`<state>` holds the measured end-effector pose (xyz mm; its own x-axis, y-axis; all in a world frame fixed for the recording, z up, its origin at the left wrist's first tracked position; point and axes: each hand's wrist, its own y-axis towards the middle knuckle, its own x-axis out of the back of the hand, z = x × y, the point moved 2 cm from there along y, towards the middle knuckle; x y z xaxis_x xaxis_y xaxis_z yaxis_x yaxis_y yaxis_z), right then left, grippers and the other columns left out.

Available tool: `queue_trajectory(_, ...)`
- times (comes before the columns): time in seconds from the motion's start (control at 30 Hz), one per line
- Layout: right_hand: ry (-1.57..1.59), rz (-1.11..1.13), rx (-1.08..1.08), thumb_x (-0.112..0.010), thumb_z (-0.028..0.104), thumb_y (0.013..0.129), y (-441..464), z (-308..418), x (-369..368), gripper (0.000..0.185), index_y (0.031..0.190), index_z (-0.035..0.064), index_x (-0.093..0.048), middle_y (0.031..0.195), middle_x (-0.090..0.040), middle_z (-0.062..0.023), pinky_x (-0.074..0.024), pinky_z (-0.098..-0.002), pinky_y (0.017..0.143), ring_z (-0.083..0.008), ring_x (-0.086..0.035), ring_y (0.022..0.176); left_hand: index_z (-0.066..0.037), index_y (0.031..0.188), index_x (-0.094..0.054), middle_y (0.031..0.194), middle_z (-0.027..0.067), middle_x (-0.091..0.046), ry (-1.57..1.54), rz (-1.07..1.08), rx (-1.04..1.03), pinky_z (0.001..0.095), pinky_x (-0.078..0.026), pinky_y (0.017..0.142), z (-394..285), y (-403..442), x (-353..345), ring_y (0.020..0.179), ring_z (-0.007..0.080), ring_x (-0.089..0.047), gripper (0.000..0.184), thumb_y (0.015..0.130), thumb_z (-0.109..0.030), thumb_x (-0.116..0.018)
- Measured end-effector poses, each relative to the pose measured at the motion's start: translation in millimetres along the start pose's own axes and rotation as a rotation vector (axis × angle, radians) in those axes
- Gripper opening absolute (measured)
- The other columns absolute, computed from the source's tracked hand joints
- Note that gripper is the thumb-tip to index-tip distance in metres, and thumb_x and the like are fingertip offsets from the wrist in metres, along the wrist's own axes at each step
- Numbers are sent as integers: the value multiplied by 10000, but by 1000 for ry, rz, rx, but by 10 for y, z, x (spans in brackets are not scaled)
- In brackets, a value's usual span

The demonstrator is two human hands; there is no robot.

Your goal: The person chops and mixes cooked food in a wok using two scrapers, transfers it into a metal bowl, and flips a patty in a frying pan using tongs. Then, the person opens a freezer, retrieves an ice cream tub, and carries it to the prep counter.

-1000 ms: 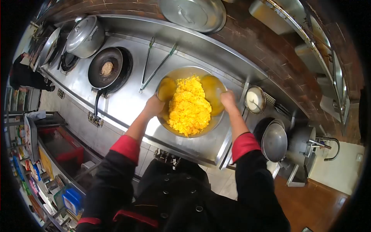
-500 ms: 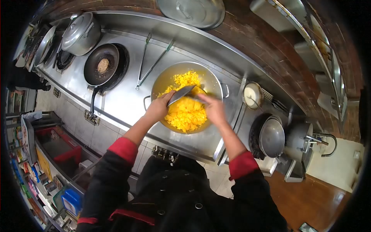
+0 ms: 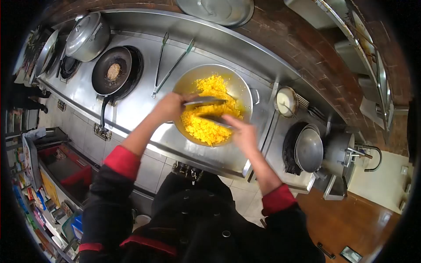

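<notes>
As left hand (image 3: 170, 106), right hand (image 3: 244, 136) slant inward, both grip dishes (image 3: 205, 101).

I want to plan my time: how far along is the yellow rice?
The rice looks coloured and is in the pan. Left hand and right hand each work a dish over it. Probably left: more mixing, as it lies heaped unevenly.

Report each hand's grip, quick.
Left hand: closed, holding a dish by its edge.
Right hand: holding a second dish, grip partly blurred.
</notes>
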<state>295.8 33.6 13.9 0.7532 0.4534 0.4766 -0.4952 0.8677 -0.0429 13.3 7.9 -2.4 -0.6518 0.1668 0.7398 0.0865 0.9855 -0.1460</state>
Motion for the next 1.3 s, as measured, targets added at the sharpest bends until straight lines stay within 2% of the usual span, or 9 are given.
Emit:
queue_trajectory(0.1, -230, 57, 122, -504, -185, 807, 48, -369, -502, 496, 1185, 67, -702, 1115, -708, -188, -537, -321, 928, -281, -710, 1030, -175, 1286, -653, 1101, 188, -692, 182, 25, -76, 430, -540, 874, 190, 154, -488, 983, 388, -674, 513, 781, -82, -660)
queue_trajectory(0.2, -125, 6, 109, -552, -130, 752, 90, 244, -111, 500, 1169, 95, -713, 1116, -701, -169, -534, -413, 924, -350, -677, 1031, -243, 1295, -659, 1023, 200, -699, 69, 48, -78, 444, -530, 861, -86, 68, 56, 921, 374, -681, 509, 816, -77, -610)
queue_trajectory(0.47, -192, -32, 124, -589, -78, 786, -2, 326, -239, 475, 1210, 108, -696, 1114, -695, -197, -548, -419, 877, -349, -676, 1021, -134, 1288, -652, 1155, 187, -682, -50, 213, 13, 393, -544, 894, -119, -12, 356, 1000, 353, -689, 537, 774, 20, -606)
queue_trajectory(0.6, -385, 22, 46, -519, -163, 779, -35, -363, -941, 513, 1193, 83, -697, 1179, -682, -190, -526, -404, 964, -317, -678, 1080, -138, 1296, -648, 1121, 217, -682, 132, 240, 9, 417, -518, 928, 278, 115, -307, 1012, 376, -669, 518, 788, -46, -601)
queue_trajectory(0.8, -200, -65, 62, -509, -103, 800, 208, 95, 279, 518, 1244, 100, -681, 1217, -662, -210, -524, -372, 929, -287, -685, 1087, -74, 1309, -612, 1052, 268, -675, 166, 102, -33, 486, -515, 871, -54, 118, 436, 971, 428, -653, 500, 811, -56, -567)
queue_trajectory(0.93, -435, -254, -286, -548, -39, 803, 553, -231, 481, 438, 1222, 15, -665, 1140, -690, -247, -533, -375, 846, -308, -707, 957, -26, 1260, -598, 1022, 266, -685, 266, -5, 189, 465, -548, 810, 608, 437, -90, 894, 446, -672, 444, 849, -195, -603)
queue_trajectory(1.0, -562, -302, -440, -560, -9, 809, 610, -969, 192, 416, 1213, -14, -657, 1088, -712, -243, -533, -369, 803, -296, -712, 888, 9, 1317, -534, 1086, 275, -673, -202, 219, 86, 447, -555, 833, 975, 563, -478, 920, 455, -667, 514, 867, -227, -608)
queue_trajectory(1.07, 34, -425, -709, -557, 27, 821, 639, -1789, -179, 404, 1209, -41, -643, 990, -719, -202, -516, -341, 764, -247, -672, 829, -16, 1378, -497, 1148, 267, -663, -769, 51, 618, 430, -550, 871, 578, 477, -626, 980, 445, -661, 566, 851, -189, -607)
queue_trajectory(1.3, 226, -348, -86, -535, -87, 839, 539, -225, 291, 492, 1292, 72, -645, 1072, -723, -191, -502, -297, 902, -226, -687, 1027, -27, 1424, -451, 1276, 265, -602, -334, -215, 50, 420, -481, 991, 58, 143, -92, 1152, 431, -599, 603, 828, 5, -537)
